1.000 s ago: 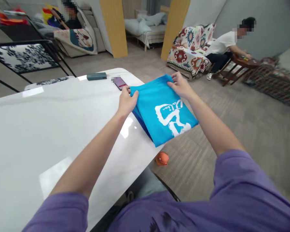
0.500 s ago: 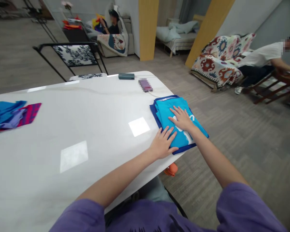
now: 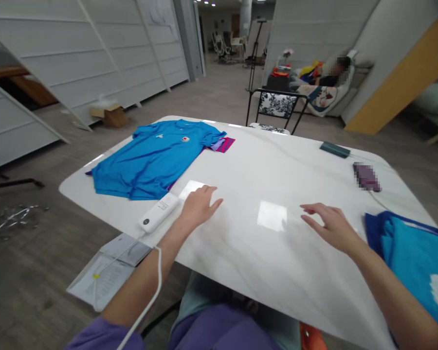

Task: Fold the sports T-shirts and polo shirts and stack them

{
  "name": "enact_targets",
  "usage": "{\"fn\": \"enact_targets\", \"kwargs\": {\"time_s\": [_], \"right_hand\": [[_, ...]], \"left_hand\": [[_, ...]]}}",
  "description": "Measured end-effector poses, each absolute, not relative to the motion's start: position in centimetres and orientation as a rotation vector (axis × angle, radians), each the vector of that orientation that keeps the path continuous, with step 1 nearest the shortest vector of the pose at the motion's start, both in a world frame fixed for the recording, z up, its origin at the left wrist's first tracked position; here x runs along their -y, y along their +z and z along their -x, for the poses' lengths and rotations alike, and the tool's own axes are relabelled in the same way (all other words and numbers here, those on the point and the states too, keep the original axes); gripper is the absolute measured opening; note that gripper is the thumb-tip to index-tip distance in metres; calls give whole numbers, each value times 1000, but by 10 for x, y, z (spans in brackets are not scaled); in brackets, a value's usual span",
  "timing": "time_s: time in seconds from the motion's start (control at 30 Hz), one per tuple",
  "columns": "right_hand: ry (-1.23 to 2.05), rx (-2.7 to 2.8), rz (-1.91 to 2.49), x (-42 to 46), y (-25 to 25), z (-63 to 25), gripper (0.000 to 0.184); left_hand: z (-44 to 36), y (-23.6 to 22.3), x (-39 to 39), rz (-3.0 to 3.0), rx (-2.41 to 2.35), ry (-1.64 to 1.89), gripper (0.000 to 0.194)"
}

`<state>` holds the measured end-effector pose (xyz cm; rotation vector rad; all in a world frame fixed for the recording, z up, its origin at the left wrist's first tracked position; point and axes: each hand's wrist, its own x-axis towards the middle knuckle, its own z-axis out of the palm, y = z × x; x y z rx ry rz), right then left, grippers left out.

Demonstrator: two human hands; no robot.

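My left hand (image 3: pixel 200 206) hovers over the white table with its fingers apart and nothing in them. Next to its wrist lies a long white device (image 3: pixel 160 212) with printed text, a round dark spot and a white cord. Beyond that hand a blue T-shirt (image 3: pixel 153 155) is spread out, with small marks on its chest and other purple and pink-striped clothes partly under it. My right hand (image 3: pixel 330 223), also open and holding nothing, is above the table left of the stack of folded blue shirts (image 3: pixel 409 248), which the frame's right edge cuts off.
A dark green box-shaped object (image 3: pixel 335 149) and a blurred-out phone-like object (image 3: pixel 367 176) lie on the table's (image 3: pixel 255 272) far right. A black-framed chair (image 3: pixel 277 104) stands behind it. Papers (image 3: pixel 105 277) show below the left edge. A person reclines on a sofa at the back.
Both hands have lifted off the folded stack and moved left over the table. The view has swung left, bringing the spread blue T-shirt and white device into sight.
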<state>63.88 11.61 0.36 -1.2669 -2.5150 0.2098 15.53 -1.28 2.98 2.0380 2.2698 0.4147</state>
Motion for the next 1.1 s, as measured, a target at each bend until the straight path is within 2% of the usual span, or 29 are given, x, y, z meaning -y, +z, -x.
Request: {"fn": "enact_targets", "kwargs": {"time_s": [0.1,0.23,0.37,0.47,0.6,0.73,0.97,1.1], "right_hand": [[450,2698,1068,-143,6,-537,49],[609,2754,901,-189,-4,-411,44],[722,2695,911,-242,-20,-296,37],[672,2647,974,-279,-28,-220,33],[534,2571,971,-321,-34,-140,36],[435,2623,1015,-351,-36,-91,39],[340,2703,1056,-372,-31,-74,38],[374,2738,1048,-371,-29,-73,29]], "left_hand": [[-83,15,32,-1824,-2504,374,45],[-19,3,39,-1559,-2706,400,44],[23,-7,36,-1323,-2890,444,56],[43,-14,40,-1144,-2976,429,67],[63,-17,54,-1066,-2788,438,40],[76,-8,69,-1161,-2770,588,23],[72,30,74,-1392,-2761,1009,21],[59,51,73,-1502,-2687,1092,19]]}}
